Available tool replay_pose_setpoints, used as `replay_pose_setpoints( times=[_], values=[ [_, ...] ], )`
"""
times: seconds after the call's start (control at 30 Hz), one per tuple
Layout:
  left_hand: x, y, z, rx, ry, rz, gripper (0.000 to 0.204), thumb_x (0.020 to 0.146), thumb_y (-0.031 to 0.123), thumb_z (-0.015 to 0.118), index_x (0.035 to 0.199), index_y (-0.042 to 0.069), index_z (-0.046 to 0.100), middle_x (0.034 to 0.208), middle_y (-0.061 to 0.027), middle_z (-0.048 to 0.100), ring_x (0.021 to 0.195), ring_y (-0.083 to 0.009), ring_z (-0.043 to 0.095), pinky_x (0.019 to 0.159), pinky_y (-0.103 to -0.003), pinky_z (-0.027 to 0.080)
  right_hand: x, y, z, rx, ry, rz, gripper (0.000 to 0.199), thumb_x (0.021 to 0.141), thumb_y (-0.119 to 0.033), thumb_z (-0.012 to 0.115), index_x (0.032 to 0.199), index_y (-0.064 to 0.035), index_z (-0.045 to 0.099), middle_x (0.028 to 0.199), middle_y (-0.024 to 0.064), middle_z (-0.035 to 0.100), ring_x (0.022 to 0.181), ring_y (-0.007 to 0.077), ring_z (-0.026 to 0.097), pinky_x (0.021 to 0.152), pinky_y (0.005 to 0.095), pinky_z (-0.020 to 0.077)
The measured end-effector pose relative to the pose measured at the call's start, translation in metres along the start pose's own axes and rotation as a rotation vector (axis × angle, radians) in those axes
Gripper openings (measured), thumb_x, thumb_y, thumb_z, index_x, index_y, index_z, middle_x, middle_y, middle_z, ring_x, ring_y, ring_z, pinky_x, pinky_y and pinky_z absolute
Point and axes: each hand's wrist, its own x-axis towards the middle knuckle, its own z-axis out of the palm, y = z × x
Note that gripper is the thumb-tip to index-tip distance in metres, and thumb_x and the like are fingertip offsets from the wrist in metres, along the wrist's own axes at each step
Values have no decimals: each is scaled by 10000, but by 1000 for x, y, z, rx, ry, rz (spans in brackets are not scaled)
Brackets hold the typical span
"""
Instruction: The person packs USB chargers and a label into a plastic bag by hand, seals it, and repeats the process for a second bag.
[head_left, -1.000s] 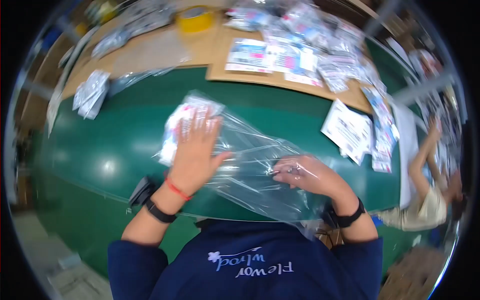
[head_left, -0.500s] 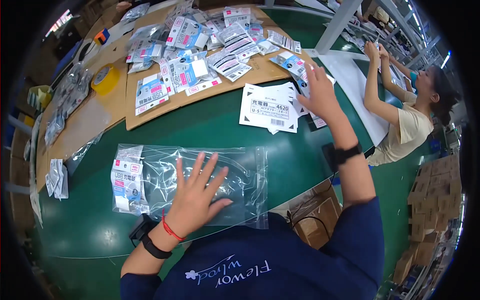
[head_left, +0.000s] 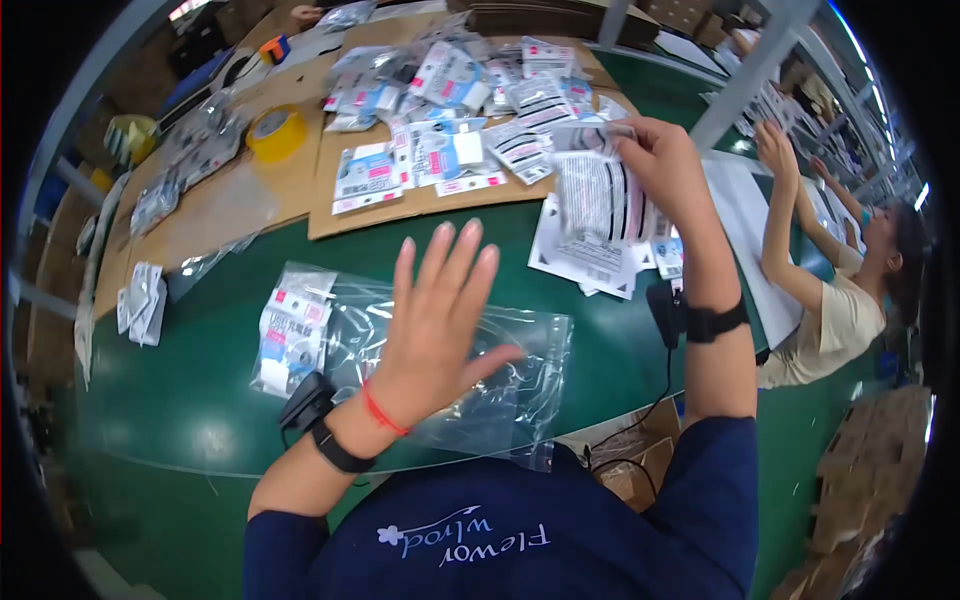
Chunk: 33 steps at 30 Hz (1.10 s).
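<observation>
A packaged charger (head_left: 596, 192) with its striped, printed back toward me hangs from my right hand (head_left: 662, 165), whose fingers pinch its top edge. It hangs over a stack of white printed label sheets (head_left: 600, 272). My left hand (head_left: 430, 315) is open, fingers spread, over a large clear plastic bag (head_left: 530, 365); whether it touches the bag I cannot tell. At the bag's left end is a charger pack (head_left: 292, 335) in blue, white and pink. Another pack (head_left: 668, 258) shows beside the label sheets, partly behind my right forearm.
Many charger packs (head_left: 450, 80) lie heaped on cardboard (head_left: 400, 217) at the far side of the green table (head_left: 215, 390). A yellow tape roll (head_left: 276, 136) and a few small packets (head_left: 143, 300) are at left. A co-worker (head_left: 840, 290) works at right past a grey post (head_left: 750, 75).
My right hand has taken hold of a charger pack and lifted it over the label sheets. My left hand has shifted slightly up and right. The whole view has also shifted.
</observation>
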Motion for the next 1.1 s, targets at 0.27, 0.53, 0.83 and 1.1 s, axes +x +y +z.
replay_pose_setpoints(
  times=[0.27, 0.53, 0.83, 1.1],
  values=[
    [13, -2, 23, 139, 93, -68, 875, 732, 231, 754, 1426, -8, 277, 1454, -257, 300, 1369, -409, 271, 1096, -547, 210, -35, -92, 39, 811, -218, 89, 208, 884, -98, 580, 1053, 3, 648, 853, -26, 635, 709, 30, 542, 601, 201, 437],
    [-28, -26, -3, -1645, 463, -805, 561, 910, 279, 570, 1373, 35, 368, 1384, -179, 438, 1233, -345, 484, 989, -435, 432, -29, -94, 50, 1076, -249, 205, 166, 893, -120, 579, 1028, -55, 648, 911, -23, 642, 822, 48, 577, 693, 202, 450],
    [-29, -3, -16, -2262, 349, -853, 483, 970, 363, 469, 1337, 54, 417, 1245, -115, 567, 1124, -243, 572, 919, -399, 487, -57, -108, 74, 1254, -475, 222, 330, 877, -122, 611, 1191, -48, 539, 1047, 25, 617, 947, 79, 580, 818, 221, 463],
    [-44, -29, -29, -1417, 157, -801, 504, 910, 175, 614, 1346, 35, 405, 1226, -81, 569, 1097, -148, 554, 866, -304, 487, -74, -100, 56, 1320, -692, -147, 640, 833, -93, 671, 1371, 13, 342, 1151, 92, 592, 1057, 178, 577, 925, 279, 436]
  ],
)
